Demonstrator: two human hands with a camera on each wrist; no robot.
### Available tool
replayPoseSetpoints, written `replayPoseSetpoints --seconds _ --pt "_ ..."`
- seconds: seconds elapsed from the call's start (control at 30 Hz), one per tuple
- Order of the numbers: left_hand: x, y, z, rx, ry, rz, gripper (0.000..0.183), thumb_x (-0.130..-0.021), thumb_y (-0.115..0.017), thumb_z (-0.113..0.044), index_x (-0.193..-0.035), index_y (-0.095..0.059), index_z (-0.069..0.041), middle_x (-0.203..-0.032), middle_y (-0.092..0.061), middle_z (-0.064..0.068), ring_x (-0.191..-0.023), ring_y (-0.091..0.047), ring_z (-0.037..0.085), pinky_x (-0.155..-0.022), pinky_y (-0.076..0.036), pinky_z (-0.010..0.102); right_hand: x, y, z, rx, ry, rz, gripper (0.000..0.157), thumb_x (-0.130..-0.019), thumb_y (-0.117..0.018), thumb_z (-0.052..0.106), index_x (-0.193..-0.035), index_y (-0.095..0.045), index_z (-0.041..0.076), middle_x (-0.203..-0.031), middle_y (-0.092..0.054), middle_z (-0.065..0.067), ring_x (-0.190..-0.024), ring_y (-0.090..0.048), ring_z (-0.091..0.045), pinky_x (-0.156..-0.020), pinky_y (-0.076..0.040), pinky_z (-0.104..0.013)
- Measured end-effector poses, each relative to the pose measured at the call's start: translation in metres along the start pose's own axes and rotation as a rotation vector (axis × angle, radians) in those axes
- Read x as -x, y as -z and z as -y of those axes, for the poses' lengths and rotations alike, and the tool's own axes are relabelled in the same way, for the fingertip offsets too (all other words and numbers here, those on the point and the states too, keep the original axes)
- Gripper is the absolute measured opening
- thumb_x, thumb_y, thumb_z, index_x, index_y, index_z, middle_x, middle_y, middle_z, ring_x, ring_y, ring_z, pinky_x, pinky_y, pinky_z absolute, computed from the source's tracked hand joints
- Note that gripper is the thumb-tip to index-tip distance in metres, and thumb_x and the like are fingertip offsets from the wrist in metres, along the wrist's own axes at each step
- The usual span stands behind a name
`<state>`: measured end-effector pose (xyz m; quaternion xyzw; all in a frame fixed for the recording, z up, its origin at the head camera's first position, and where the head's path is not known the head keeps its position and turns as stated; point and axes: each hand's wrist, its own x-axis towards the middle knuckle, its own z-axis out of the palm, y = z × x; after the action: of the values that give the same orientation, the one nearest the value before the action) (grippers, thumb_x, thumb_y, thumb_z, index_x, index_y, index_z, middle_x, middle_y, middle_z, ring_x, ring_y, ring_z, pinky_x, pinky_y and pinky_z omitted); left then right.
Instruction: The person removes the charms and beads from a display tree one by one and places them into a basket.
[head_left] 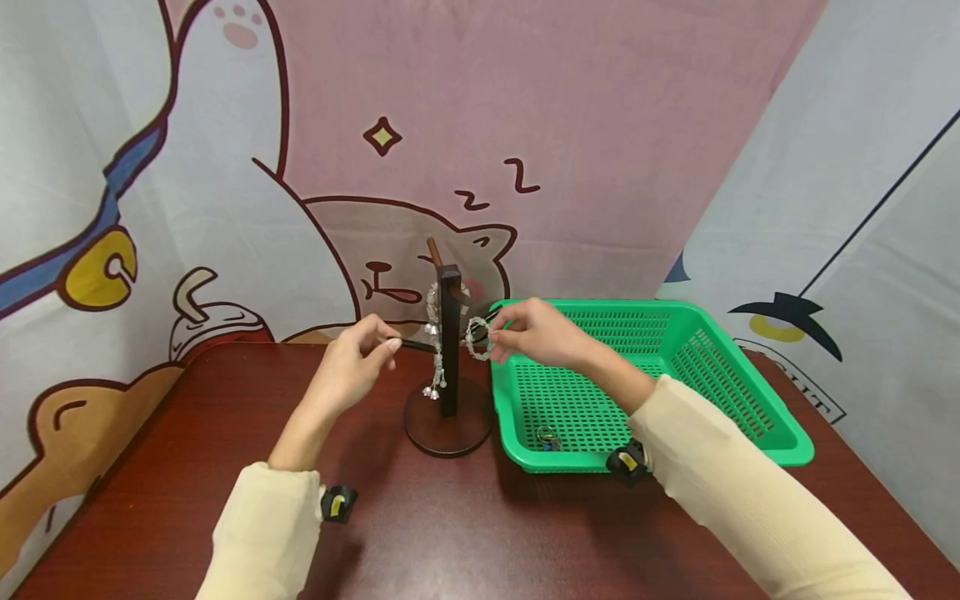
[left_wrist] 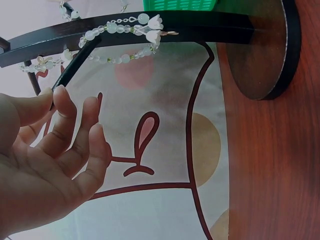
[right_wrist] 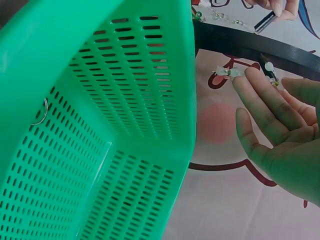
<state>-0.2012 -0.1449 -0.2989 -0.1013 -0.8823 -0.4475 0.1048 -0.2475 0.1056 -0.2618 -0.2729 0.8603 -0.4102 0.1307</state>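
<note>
A dark wooden jewellery stand [head_left: 450, 358] with crossbars stands upright on a round base [head_left: 448, 444]. My left hand [head_left: 352, 367] pinches the left tip of its lower black bar [left_wrist: 77, 62] between thumb and forefinger. On that same side hangs a pale beaded bracelet [left_wrist: 120, 29] with white flower charms. To the right of the post, my right hand [head_left: 536, 333] pinches a clear beaded bracelet [head_left: 471, 340] around the end of the bar. In the right wrist view, the fingers hide most of this bracelet. Other beaded pieces hang on the upper bar [head_left: 434, 252].
A green perforated basket [head_left: 570, 462] sits right of the stand, under my right forearm. Some small jewellery [head_left: 547, 435] lies in its near left corner. Behind the brown table [head_left: 225, 467] hangs a cartoon-printed cloth [head_left: 600, 150].
</note>
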Motion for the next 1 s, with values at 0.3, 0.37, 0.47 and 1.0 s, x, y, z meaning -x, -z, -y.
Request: replayPoseSetpoints --seconds 0.3,0.37,0.47,1.0 --pt "0.000 0.000 -0.001 0.001 0.003 0.005 0.007 -0.092 -0.054 -0.009 -0.095 -0.058 -0.005 -0.064 -0.057 0.002 -0.052 -0.041 0.016 -0.052 -0.035 0.030 0.003 0.006 -0.004 0.008 -0.003 -0.015 0.016 -0.091 -0.054 0.008 -0.094 -0.063 -0.005 -0.081 -0.067 -0.018 -0.075 -0.065 -0.025 -0.073 -0.050 -0.033" --pt "0.000 0.000 -0.001 0.002 0.001 0.005 0.007 -0.092 -0.054 -0.009 -0.095 -0.058 -0.005 -0.064 -0.057 0.002 -0.053 -0.041 0.016 -0.052 -0.035 0.030 0.004 0.008 -0.005 0.016 -0.003 -0.017 0.015 -0.092 -0.054 0.008 -0.094 -0.063 -0.004 -0.081 -0.067 -0.018 -0.074 -0.066 -0.022 -0.072 -0.050 -0.033" --pt "0.000 -0.001 -0.001 0.002 -0.002 0.004 0.006 -0.092 -0.054 -0.009 -0.095 -0.058 -0.005 -0.064 -0.057 0.002 -0.053 -0.042 0.017 -0.052 -0.035 0.030 0.006 0.010 -0.006 0.028 -0.002 -0.024 0.016 -0.092 -0.054 0.009 -0.093 -0.064 -0.003 -0.078 -0.068 -0.013 -0.072 -0.065 -0.018 -0.072 -0.050 -0.033" --pt "0.000 -0.002 0.001 0.010 0.007 0.003 0.006 -0.092 -0.054 -0.010 -0.095 -0.057 -0.005 -0.068 -0.059 0.010 -0.053 -0.042 0.017 -0.051 -0.035 0.030 0.011 0.019 -0.008 0.035 -0.020 -0.050 0.018 -0.092 -0.054 0.010 -0.095 -0.064 -0.004 -0.077 -0.069 -0.007 -0.073 -0.066 -0.017 -0.072 -0.049 -0.036"
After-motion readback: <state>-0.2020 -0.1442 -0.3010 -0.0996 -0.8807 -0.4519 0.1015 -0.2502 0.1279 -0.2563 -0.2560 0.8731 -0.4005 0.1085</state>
